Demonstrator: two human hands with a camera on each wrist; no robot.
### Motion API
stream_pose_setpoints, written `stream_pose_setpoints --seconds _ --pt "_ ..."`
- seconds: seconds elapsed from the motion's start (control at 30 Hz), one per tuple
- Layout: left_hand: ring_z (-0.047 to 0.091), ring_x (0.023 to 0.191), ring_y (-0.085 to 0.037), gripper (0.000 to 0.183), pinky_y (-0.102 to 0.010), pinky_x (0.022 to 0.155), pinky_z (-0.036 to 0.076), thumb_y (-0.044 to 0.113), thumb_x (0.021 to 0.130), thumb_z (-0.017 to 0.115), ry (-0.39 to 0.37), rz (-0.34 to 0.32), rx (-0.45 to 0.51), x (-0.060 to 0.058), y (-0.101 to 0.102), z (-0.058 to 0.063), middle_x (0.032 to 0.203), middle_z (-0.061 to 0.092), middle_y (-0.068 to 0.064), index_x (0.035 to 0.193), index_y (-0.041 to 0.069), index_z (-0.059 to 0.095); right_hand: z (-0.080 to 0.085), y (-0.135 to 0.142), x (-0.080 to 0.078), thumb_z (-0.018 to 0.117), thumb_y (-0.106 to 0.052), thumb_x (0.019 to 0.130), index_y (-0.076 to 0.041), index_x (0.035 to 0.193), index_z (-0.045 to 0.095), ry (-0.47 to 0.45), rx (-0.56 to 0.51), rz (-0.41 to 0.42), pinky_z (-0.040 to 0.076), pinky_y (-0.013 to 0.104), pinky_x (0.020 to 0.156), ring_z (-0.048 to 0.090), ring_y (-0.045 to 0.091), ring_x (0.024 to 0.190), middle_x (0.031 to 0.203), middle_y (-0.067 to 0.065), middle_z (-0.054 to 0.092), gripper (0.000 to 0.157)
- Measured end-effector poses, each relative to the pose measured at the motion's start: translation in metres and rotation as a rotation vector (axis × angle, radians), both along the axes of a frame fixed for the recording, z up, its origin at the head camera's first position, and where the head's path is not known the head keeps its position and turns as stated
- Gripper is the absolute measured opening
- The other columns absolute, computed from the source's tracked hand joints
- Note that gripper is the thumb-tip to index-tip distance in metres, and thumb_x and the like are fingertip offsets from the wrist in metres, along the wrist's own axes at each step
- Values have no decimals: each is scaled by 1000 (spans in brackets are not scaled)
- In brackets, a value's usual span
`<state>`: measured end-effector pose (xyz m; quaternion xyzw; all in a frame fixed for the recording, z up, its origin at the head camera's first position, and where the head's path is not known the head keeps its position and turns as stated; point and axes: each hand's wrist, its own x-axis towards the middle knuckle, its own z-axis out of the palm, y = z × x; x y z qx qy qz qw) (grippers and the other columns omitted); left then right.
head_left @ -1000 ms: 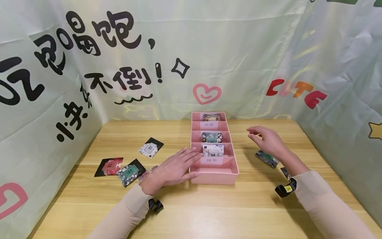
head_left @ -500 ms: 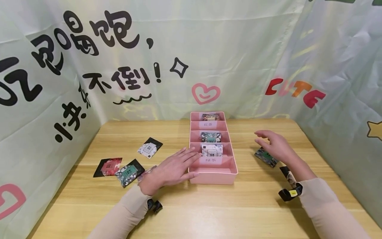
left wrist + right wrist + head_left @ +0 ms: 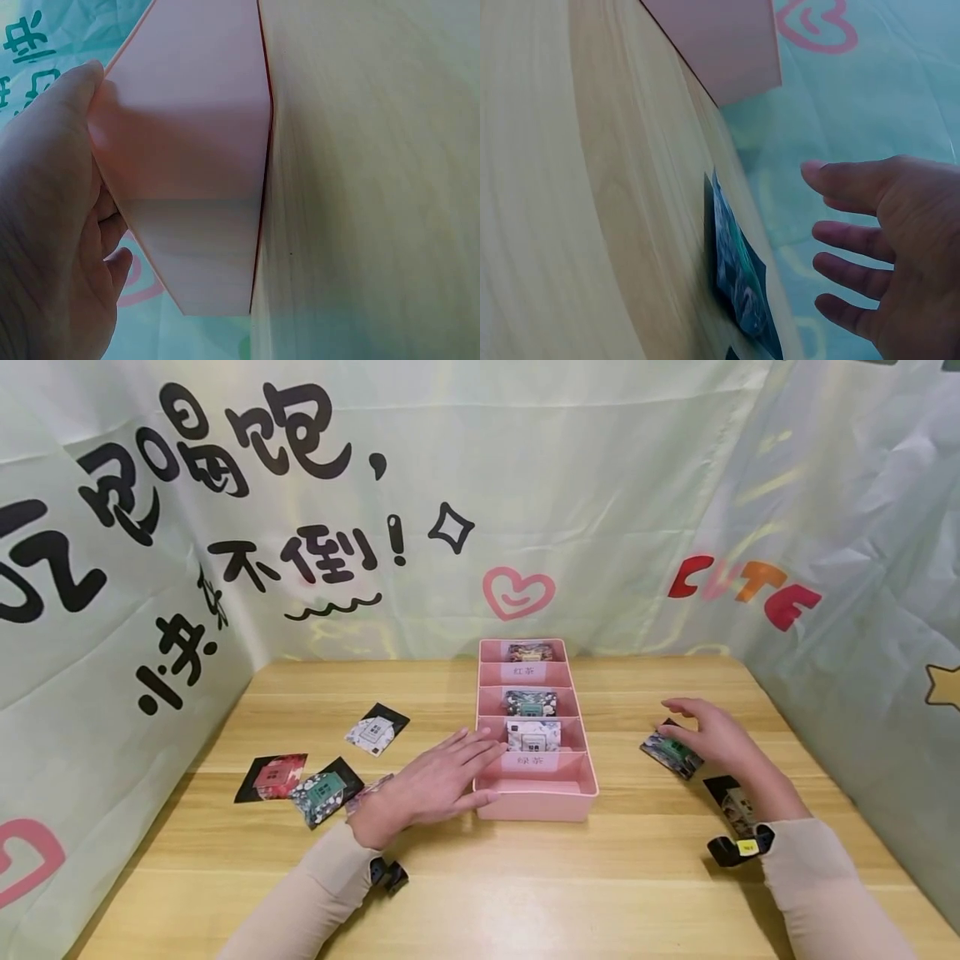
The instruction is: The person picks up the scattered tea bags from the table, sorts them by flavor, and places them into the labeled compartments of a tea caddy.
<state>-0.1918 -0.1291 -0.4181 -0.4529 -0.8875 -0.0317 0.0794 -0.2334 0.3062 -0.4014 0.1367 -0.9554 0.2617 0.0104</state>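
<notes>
- Since the earlier frame, the right hand (image 3: 718,742) has moved away from the box (image 3: 537,807) and come over the dark green packet (image 3: 670,757); the left hand (image 3: 442,783) has stayed put.
- The right hand holds nothing: thumb and forefinger stand apart, and the right wrist view shows a gap between hand and packet.
- That packet lies flat on the table (image 3: 495,893), to the right of the box and well apart from it.
- The left hand's fingers lie extended across the box's left rim, touching it, not clamped. That light touch should be enough to steady the box.
- For a clean pick-up, I would lower thumb and forefinger onto opposite edges; something so thin probably slides if pushed from above.
- The packet looks slightly puffed, so a gentle pinch should do.
- The second packet (image 3: 737,808) lies near the right wrist camera (image 3: 738,849); raising the wrist a little would lessen the risk of dragging it.
</notes>
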Motion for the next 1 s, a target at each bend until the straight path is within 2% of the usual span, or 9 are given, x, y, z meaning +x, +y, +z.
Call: stream_pose_setpoints --seconds 0.17,0.3,0.57,0.8,1.0 --pt "19 147 -24 75 -44 119 16 61 102 20 4 -6 6 -1 0 0 156 34 -10 154 9 29 -1 8 -1 63 -34 97 10 140 43 -30 32 18 40 67 92 42 55 121 135 37 45 65" --pt "18 147 -24 74 -43 120 13 61 102 19 7 1 -4 -1 -1 1 156 33 -9 155 10 29 -2 13 0 64 -35 96 10 140 43 -64 58 31 40 68 92 40 56 122 135 37 45 66" --pt "14 148 -21 73 -38 120 7 61 102 22 -14 13 -13 0 1 0 158 31 -7 155 11 29 -15 21 4 74 -32 88 7 141 44 -94 -12 102 34 68 98 34 54 129 141 35 41 73" --pt "13 148 -21 73 -39 120 8 61 102 22 -13 7 -13 0 2 -1 158 30 -7 155 11 27 -21 22 6 73 -24 89 3 141 47 -121 -41 173 43 61 91 46 48 119 140 34 42 64" --pt "14 148 -23 73 -44 120 14 60 102 20 -6 8 -20 0 1 -1 158 30 -8 156 11 27 -22 19 3 72 -29 90 3 142 46 -144 -15 168 44 59 88 47 49 118 141 36 39 66"
